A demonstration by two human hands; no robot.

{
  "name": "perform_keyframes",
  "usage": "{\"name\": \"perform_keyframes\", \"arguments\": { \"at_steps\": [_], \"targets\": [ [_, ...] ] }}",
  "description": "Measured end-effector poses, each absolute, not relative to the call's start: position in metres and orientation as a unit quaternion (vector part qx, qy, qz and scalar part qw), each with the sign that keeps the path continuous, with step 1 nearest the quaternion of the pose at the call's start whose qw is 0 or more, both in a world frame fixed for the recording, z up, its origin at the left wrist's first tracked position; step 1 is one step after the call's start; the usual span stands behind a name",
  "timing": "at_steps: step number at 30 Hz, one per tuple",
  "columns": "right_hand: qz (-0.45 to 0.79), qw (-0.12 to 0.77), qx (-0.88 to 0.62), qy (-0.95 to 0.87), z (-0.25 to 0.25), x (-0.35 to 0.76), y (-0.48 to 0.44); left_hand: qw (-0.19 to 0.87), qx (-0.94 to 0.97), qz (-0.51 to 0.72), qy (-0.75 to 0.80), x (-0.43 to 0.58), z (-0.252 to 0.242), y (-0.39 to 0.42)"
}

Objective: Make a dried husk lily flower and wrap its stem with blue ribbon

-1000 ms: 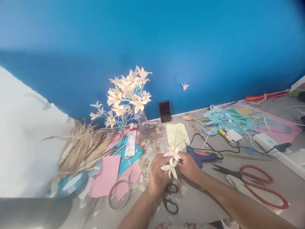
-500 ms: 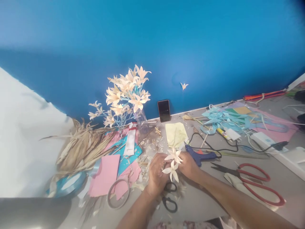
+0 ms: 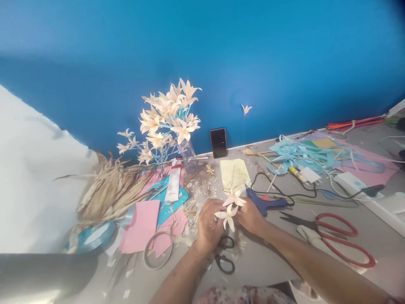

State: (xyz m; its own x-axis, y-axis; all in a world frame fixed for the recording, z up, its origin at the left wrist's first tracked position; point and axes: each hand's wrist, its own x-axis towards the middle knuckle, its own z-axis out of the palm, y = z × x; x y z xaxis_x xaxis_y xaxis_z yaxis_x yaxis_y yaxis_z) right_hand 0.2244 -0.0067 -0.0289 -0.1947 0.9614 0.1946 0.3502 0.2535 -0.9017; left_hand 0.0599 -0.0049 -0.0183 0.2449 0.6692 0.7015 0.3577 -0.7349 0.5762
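Observation:
Two cream artificial flowers [image 3: 228, 216] with pointed petals stand close together between my hands, one a little behind the other. My left hand [image 3: 209, 223] is closed just left of them, its fingers curled where their stems would be. On the other side my right hand [image 3: 249, 215] is closed too, with its fingertips behind the petals. The stems are hidden by the blooms and fingers. Black-handled scissors [image 3: 225, 263] lie on the table just below my hands. A blue glue gun [image 3: 265, 203] rests beside my right hand, and a yellow paper [image 3: 234, 172] lies beyond the blooms.
A bunch of cream flowers [image 3: 167, 109] stands in a clear plastic bottle [image 3: 187, 155] by the blue wall. Dried husks [image 3: 104, 190], pink paper [image 3: 141, 226] and a tape ring [image 3: 158, 250] lie left. Red-handled scissors [image 3: 343, 249], blue ribbon [image 3: 294, 152] and cables are right. A phone [image 3: 218, 142] leans on the wall.
The two blooms have shifted slightly in my hands, the rear one moving right and the front one tilting a little. The whole view has moved slightly; both hands remain closed around the stems.

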Motion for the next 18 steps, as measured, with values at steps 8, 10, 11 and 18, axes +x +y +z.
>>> {"name": "perform_keyframes", "arguments": {
  "at_steps": [8, 10, 11, 18],
  "targets": [
    [0.408, 0.435, -0.478, -0.645, -0.028, 0.222, -0.008, 0.14, 0.775, 0.525, 0.323, 0.06, -0.019, -0.005],
    [0.423, 0.43, -0.48, -0.637, -0.024, 0.222, -0.009, 0.138, 0.775, 0.526, 0.323, 0.06, -0.018, -0.006],
    [0.429, 0.427, -0.481, -0.634, -0.022, 0.222, -0.009, 0.137, 0.774, 0.527, 0.322, 0.061, -0.018, -0.006],
    [0.453, 0.415, -0.496, -0.613, -0.019, 0.222, -0.008, 0.13, 0.77, 0.534, 0.324, 0.062, -0.015, -0.006]
  ]
}}
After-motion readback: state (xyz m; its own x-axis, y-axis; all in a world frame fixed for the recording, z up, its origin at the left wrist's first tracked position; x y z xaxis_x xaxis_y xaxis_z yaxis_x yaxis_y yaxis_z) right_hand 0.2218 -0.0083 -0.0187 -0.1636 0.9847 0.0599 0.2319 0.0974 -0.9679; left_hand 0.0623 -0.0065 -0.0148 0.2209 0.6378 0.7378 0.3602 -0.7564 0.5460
